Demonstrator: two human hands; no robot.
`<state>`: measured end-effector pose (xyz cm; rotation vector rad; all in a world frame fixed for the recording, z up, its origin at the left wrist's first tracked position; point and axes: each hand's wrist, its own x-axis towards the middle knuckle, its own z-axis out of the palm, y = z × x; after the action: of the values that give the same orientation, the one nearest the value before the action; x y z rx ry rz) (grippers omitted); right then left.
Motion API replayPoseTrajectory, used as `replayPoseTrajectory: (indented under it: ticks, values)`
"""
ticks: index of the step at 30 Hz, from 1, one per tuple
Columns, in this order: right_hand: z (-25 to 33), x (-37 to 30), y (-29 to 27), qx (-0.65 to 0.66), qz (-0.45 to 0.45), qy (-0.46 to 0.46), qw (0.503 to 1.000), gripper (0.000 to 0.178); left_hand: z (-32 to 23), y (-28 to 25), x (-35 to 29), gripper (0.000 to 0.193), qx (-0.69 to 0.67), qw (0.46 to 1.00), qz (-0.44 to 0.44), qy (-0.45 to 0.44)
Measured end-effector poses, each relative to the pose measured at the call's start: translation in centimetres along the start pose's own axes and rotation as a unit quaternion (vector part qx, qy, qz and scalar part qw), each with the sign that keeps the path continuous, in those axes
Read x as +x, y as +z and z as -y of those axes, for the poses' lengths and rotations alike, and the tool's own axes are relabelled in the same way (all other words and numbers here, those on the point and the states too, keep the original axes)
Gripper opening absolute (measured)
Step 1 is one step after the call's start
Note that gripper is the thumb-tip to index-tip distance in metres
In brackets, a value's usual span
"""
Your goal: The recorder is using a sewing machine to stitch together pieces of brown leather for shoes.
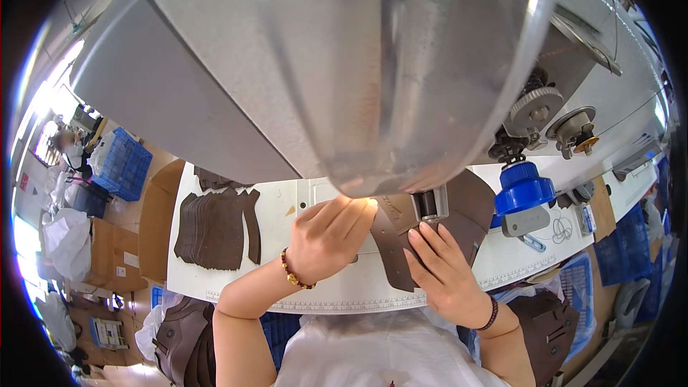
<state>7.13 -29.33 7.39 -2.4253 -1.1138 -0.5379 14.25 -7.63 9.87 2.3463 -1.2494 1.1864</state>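
A brown leather-like panel (393, 244) with small holes lies on the white sewing machine bed (330, 294), beneath the machine head (215, 50). A dark ribbed cylinder (428, 204), perhaps a roller foot, stands over the panel. My right hand (446, 272) rests on it with fingers stretched out, their tips just in front of this cylinder. To the left, my left hand (331, 235) is closed, its fingers bent together and tips at the panel's left edge. Its thumb and whatever it pinches are hidden. A clear plastic guard (423, 100) hangs in front, blurred.
Stacked brown pieces (210, 229) lie at the left, beside one separate strip (251, 226). A blue-capped part (523, 188) hangs from the machine at the right, near a small blue-handled tool (532, 242). Larger brown panels (185, 337) sit below the table's front edge.
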Motion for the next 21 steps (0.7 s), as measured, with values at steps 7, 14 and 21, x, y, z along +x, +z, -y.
replayPoseTrajectory:
  ticks: [7, 14, 21]
  values:
    - [3.0, 1.0, 2.7, -0.054, -0.026, 0.051, 0.997, 0.042, 0.6, 0.1, -0.7, 0.026, 0.001, 1.0, 0.007, -0.02]
    - [5.3, 1.6, 5.2, -0.109, -0.058, 0.071, 0.99, 0.04, 1.7, -0.4, -0.9, 0.031, -0.099, 0.993, 0.035, -0.061]
    - [0.7, 1.9, 0.3, -0.033, -0.165, 0.112, 0.979, 0.052, 2.6, -1.4, -0.8, 0.034, -0.181, 0.979, 0.055, -0.071]
